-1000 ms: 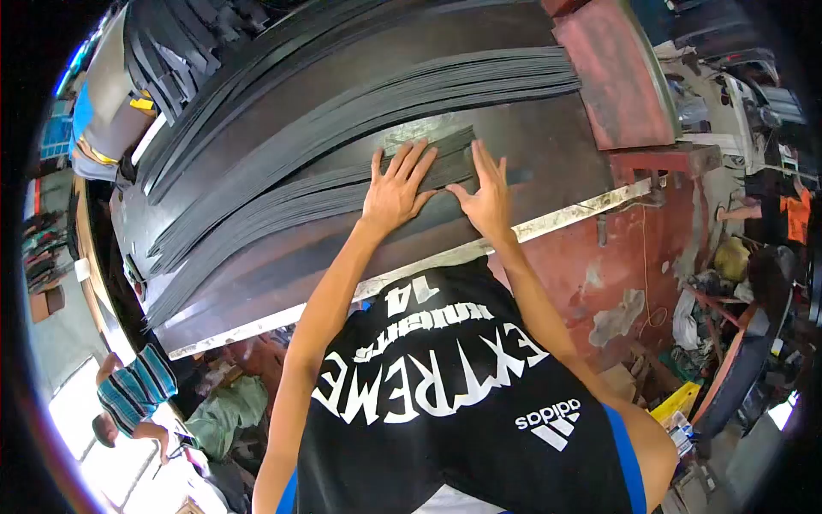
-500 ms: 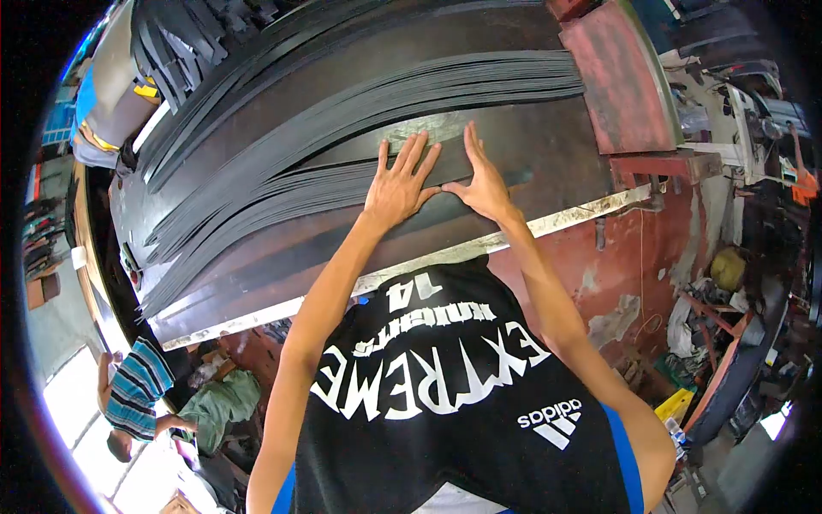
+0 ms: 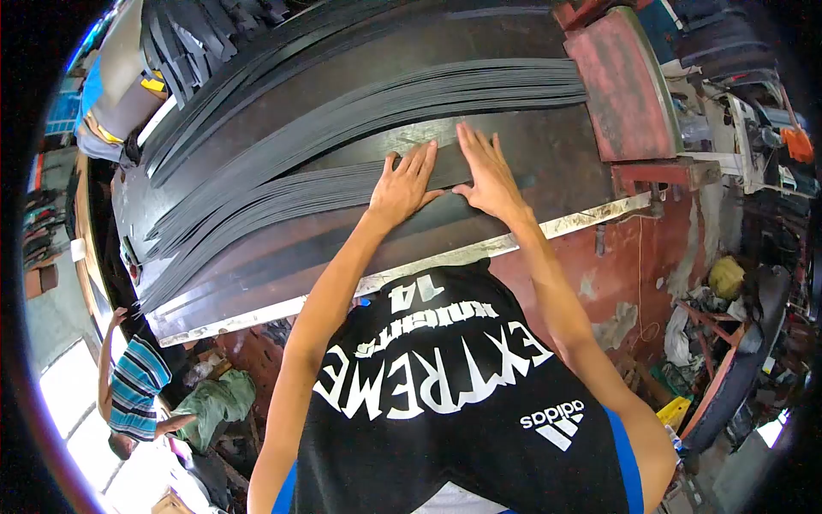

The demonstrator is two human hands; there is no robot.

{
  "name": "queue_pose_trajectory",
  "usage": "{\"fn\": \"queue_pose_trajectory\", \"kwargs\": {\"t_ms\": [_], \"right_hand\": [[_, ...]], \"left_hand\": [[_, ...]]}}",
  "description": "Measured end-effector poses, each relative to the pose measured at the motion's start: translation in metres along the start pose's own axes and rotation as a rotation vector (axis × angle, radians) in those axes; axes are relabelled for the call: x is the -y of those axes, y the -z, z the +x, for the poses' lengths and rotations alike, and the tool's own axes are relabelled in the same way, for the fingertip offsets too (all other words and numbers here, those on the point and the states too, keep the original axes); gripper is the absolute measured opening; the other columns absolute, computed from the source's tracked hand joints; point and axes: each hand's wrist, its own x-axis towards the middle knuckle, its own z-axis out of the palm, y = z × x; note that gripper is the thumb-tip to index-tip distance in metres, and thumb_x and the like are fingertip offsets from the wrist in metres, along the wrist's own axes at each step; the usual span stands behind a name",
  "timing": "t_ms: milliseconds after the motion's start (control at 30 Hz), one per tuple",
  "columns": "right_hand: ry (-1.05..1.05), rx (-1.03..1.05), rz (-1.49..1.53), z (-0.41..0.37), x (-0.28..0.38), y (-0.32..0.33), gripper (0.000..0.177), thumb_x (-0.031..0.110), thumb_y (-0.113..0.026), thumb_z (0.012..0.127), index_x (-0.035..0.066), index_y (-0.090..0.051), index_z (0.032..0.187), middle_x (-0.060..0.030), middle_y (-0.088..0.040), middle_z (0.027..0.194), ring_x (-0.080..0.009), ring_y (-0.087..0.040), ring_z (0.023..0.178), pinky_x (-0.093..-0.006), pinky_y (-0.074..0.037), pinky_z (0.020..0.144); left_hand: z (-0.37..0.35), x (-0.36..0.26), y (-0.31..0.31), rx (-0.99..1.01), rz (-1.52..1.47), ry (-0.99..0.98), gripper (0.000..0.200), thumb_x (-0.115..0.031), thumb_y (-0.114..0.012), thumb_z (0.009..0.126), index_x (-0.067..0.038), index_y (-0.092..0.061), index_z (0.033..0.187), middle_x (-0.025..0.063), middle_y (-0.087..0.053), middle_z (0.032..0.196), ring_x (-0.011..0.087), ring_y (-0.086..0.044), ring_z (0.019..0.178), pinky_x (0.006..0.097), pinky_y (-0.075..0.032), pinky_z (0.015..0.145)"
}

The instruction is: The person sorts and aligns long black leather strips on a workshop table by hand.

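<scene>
My left hand [image 3: 401, 187] lies palm down on the right part of the nearer bundle of thin dark strips [image 3: 291, 190], its fingers stretched out. Just right of it, my right hand [image 3: 491, 182] rests flat by the strips' right end, fingers extended and thumb pointing at my left hand. The strip ends under and between my hands are partly hidden. A longer bundle of similar strips [image 3: 445, 88] curves across the dark tabletop [image 3: 548, 141] beyond my fingertips.
A red block [image 3: 623, 90] stands at the table's right end, touching the longer bundle. More dark strips [image 3: 184, 43] are heaped at the far left. A person in a striped shirt [image 3: 137, 385] is at the lower left. Clutter [image 3: 685, 334] lies on the right.
My left fingers have drawn closer together, and my right hand has shifted slightly right and down. The other person's arm has risen towards the table's left end.
</scene>
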Motion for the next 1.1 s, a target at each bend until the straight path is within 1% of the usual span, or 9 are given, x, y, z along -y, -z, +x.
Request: {"fn": "queue_pose_trajectory", "kwargs": {"t_ms": [67,200,267,400,467,633,800,900,1100], "right_hand": [[0.176,-0.018,-0.127,0.007,0.014,0.000,0.116,0.016,-0.086,0.065,0.004,-0.015,0.155,-0.0166,-0.039,0.150,-0.0347,-0.037,0.138,-0.0565,-0.018,0.118],[0.159,0.121,-0.283,0.017,0.026,-0.013,0.116,0.018,-0.086,0.066,0.006,-0.014,0.156,-0.0178,-0.045,0.145,-0.0332,-0.043,0.132,-0.0556,-0.020,0.118],[0.209,0.075,-0.287,0.016,0.023,-0.013,0.121,0.020,-0.088,0.061,0.008,-0.015,0.156,-0.0156,-0.055,0.132,-0.0322,-0.051,0.120,-0.0546,-0.024,0.117],[0.269,0.175,-0.258,0.028,0.007,-0.006,0.122,0.021,-0.089,0.058,0.006,-0.017,0.156,-0.0137,-0.061,0.117,-0.0318,-0.055,0.114,-0.0514,-0.028,0.115],[0.285,0.186,-0.243,0.031,0.002,-0.006,0.120,0.021,-0.088,0.058,0.008,-0.019,0.156,-0.0141,-0.061,0.118,-0.0313,-0.054,0.116,-0.0513,-0.028,0.116],[0.316,0.116,-0.277,0.027,-0.003,-0.013,0.113,0.025,-0.088,0.062,0.009,-0.025,0.154,-0.0105,-0.062,0.121,-0.0283,-0.055,0.116,-0.0505,-0.026,0.118],[0.292,0.109,-0.325,0.022,-0.003,-0.011,0.111,0.028,-0.086,0.066,0.014,-0.023,0.155,-0.0047,-0.055,0.138,-0.0245,-0.049,0.127,-0.0567,-0.021,0.119],[0.275,0.159,-0.292,0.025,-0.005,-0.007,0.109,0.026,-0.085,0.068,0.015,-0.022,0.156,-0.0056,-0.055,0.137,-0.0240,-0.049,0.128,-0.0605,-0.018,0.118],[0.115,0.146,-0.319,0.030,-0.031,0.023,0.102,0.019,-0.084,0.070,0.016,-0.027,0.154,-0.0063,-0.055,0.137,-0.0245,-0.046,0.133,-0.0633,-0.014,0.118]], "left_hand": [[-0.003,0.003,-0.001,-0.031,-0.039,0.011,0.096,-0.055,-0.064,0.084,0.003,-0.026,0.151,0.0168,-0.039,0.150,0.0301,-0.046,0.129,0.0496,-0.038,0.106],[-0.002,0.008,-0.005,-0.061,-0.145,0.055,0.093,-0.052,-0.068,0.082,0.006,-0.032,0.146,0.0199,-0.047,0.140,0.0354,-0.047,0.127,0.0467,-0.039,0.105],[-0.002,0.007,-0.004,-0.088,-0.122,0.019,0.091,-0.052,-0.069,0.081,0.005,-0.036,0.143,0.0202,-0.048,0.139,0.0363,-0.047,0.126,0.0462,-0.039,0.105],[0.001,0.005,0.003,-0.026,-0.118,0.025,0.086,-0.052,-0.071,0.078,0.004,-0.044,0.137,0.0204,-0.050,0.135,0.0363,-0.049,0.121,0.0441,-0.039,0.104],[0.002,0.006,0.002,0.043,-0.142,0.056,0.086,-0.053,-0.071,0.078,0.004,-0.044,0.137,0.0203,-0.050,0.134,0.0358,-0.049,0.120,0.0436,-0.039,0.104],[-0.017,0.024,0.016,-0.077,-0.111,-0.012,0.092,-0.057,-0.069,0.077,0.000,-0.040,0.144,0.0165,-0.048,0.137,0.0325,-0.044,0.129,0.0516,-0.033,0.109],[-0.092,0.092,0.043,-0.003,-0.031,0.083,0.087,-0.049,-0.071,0.080,-0.005,-0.038,0.148,0.0167,-0.046,0.139,0.0328,-0.041,0.133,0.0544,-0.024,0.115],[-0.111,0.123,0.039,-0.004,0.023,0.029,0.082,-0.047,-0.071,0.081,-0.009,-0.042,0.147,0.0177,-0.048,0.131,0.0355,-0.047,0.120,0.0519,-0.035,0.103],[-0.071,0.106,0.019,-0.093,0.099,-0.097,0.076,-0.050,-0.069,0.082,-0.013,-0.047,0.145,0.0206,-0.050,0.125,0.0367,-0.049,0.113,0.0505,-0.039,0.096]]}}
